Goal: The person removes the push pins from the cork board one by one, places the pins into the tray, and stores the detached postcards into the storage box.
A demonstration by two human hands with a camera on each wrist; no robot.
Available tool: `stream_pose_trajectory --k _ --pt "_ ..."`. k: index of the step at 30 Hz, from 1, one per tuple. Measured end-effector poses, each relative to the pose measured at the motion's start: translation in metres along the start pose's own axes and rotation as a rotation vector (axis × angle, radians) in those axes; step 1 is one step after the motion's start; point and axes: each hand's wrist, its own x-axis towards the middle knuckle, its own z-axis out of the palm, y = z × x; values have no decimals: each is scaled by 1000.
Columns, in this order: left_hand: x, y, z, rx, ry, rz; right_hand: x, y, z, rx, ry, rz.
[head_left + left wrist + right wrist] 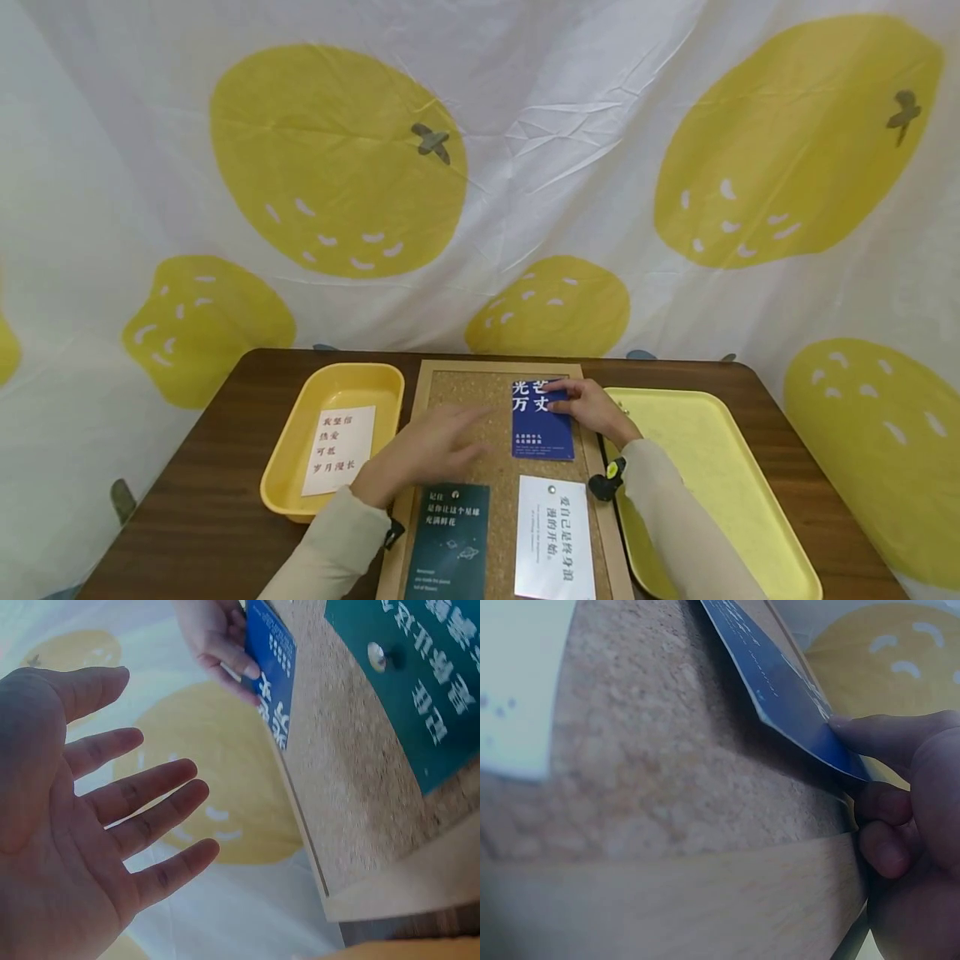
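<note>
My right hand (pixel 597 408) pinches a blue card (pixel 542 442) with white Chinese characters by its right edge, over the upper right of a framed corkboard (pixel 501 467). In the right wrist view, thumb and fingers grip the card's edge, and its near corner stands off the cork. My left hand (pixel 431 442) hovers at the board's left side with spread fingers and nothing in it. Below, a dark green card (pixel 448 554) and a white card (pixel 555 542) lie on the cork. A metal thumbtack (pixel 377 656) sits in the green card.
To the left stands a yellow plastic basket (pixel 279 475) with a white lettered card (pixel 341 450) inside. A flat pale-yellow tray (pixel 720 483) lies right of the board. All rest on a dark wooden table (pixel 202 500); a lemon-print curtain (pixel 525 167) hangs behind.
</note>
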Motion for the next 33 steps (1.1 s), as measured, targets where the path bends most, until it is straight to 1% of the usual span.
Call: stream_pose_trajectory --k 4,7,11,15,20,26,33 --pt "-7 -8 -5 4 40 -3 -1 -1 -1 6 -5 0" --pt "-12 -12 -10 -2 64 -20 -1 -2 -1 6 -7 2" --pt "-19 -17 -15 -14 82 -50 -1 -2 -1 -8 -2 -16" --pt "-26 -25 -16 -9 105 -50 0 -2 -1 -1 3 -12" --pt "-39 -37 -17 -14 148 -59 0 -2 -1 -5 -2 -7" --pt "-52 -46 -25 -46 163 -81 1 0 -1 10 -7 -4" --pt "-67 -59 -32 -64 181 -134 1 1 -1 26 -8 4"
